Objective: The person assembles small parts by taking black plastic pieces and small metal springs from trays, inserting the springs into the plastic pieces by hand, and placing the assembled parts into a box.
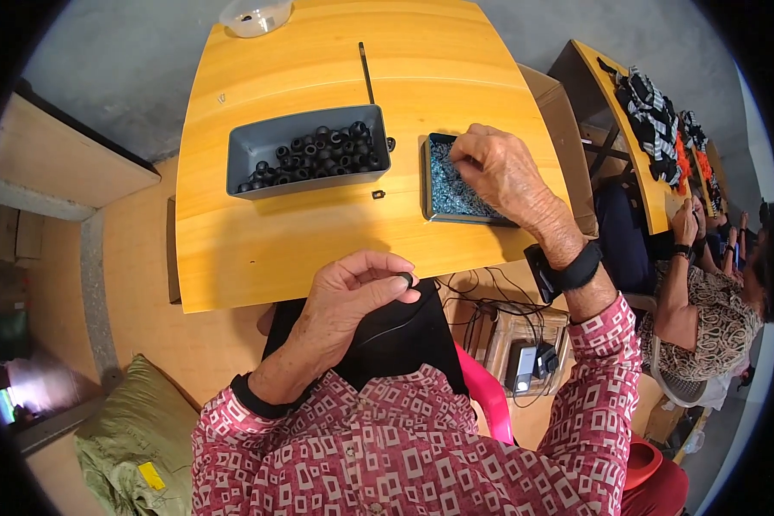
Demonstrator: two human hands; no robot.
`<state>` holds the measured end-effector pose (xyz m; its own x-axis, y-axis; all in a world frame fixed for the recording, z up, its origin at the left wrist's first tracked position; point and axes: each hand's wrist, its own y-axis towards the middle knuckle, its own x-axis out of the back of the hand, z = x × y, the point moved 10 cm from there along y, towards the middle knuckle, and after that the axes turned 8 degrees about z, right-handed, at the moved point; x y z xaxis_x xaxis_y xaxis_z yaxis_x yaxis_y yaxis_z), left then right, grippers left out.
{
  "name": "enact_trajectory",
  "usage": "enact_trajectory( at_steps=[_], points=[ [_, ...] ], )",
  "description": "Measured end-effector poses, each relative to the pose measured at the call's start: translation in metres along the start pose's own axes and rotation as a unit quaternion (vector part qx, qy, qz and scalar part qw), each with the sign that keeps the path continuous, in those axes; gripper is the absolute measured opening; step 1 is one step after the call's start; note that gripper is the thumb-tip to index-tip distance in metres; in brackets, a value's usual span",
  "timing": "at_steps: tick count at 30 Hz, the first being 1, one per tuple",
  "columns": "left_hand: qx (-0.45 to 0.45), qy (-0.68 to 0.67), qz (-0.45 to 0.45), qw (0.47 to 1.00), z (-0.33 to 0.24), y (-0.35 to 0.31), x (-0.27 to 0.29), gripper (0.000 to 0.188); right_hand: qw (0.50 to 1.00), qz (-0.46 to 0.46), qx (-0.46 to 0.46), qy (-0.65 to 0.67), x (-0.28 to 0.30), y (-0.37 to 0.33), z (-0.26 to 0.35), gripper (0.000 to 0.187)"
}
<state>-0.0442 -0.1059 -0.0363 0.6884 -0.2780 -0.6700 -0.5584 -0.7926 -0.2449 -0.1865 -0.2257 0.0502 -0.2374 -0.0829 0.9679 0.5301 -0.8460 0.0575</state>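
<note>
My left hand [353,292], just in front of the table's near edge, pinches a small black round part [408,279] between thumb and fingers. My right hand [503,172] is over a dark rectangular tray [427,185] filled with tiny bluish, shiny pieces [456,185]. Its fingertips are drawn together at the tray's far side; what they hold, if anything, is hidden. To the left of the tray stands a grey bin [310,187] with many black, hollow, rounded parts [318,155] like the one in my left hand.
On the yellow wooden table [284,249] lie a thin black stick [366,73] and a small black piece [378,195]. A clear bowl [256,19] stands at the far left edge. Cables [490,297] hang below the table. Another person [705,301] works at a table on the right.
</note>
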Motion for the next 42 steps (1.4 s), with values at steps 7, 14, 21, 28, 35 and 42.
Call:
enact_trajectory(
  at_steps=[7, 14, 21, 28, 35, 42],
  points=[
    [-0.024, 0.000, -0.012, 1.000, -0.010, 0.008, -0.002, 0.017, 0.893, 0.012, -0.145, 0.426, -0.007, -0.019, -0.031, 0.005],
    [-0.081, 0.043, 0.011, 0.996, -0.025, 0.036, -0.011, 0.020, 0.847, -0.057, -0.142, 0.508, -0.003, -0.034, -0.032, 0.013],
    [-0.101, 0.097, -0.032, 0.990, -0.037, 0.066, -0.010, 0.022, 0.840, -0.119, -0.091, 0.521, 0.014, -0.043, -0.010, 0.016],
    [-0.068, 0.054, -0.009, 0.996, -0.034, 0.072, -0.024, 0.020, 0.894, -0.162, -0.020, 0.418, 0.035, -0.049, 0.027, 0.018],
    [-0.058, 0.047, -0.012, 0.997, -0.031, 0.070, -0.022, 0.019, 0.958, -0.235, 0.080, 0.142, 0.052, -0.059, 0.063, 0.022],
    [-0.092, 0.038, -0.017, 0.995, -0.034, 0.070, -0.022, 0.019, 0.919, -0.249, -0.026, 0.305, 0.035, -0.064, 0.037, 0.027]
  ],
)
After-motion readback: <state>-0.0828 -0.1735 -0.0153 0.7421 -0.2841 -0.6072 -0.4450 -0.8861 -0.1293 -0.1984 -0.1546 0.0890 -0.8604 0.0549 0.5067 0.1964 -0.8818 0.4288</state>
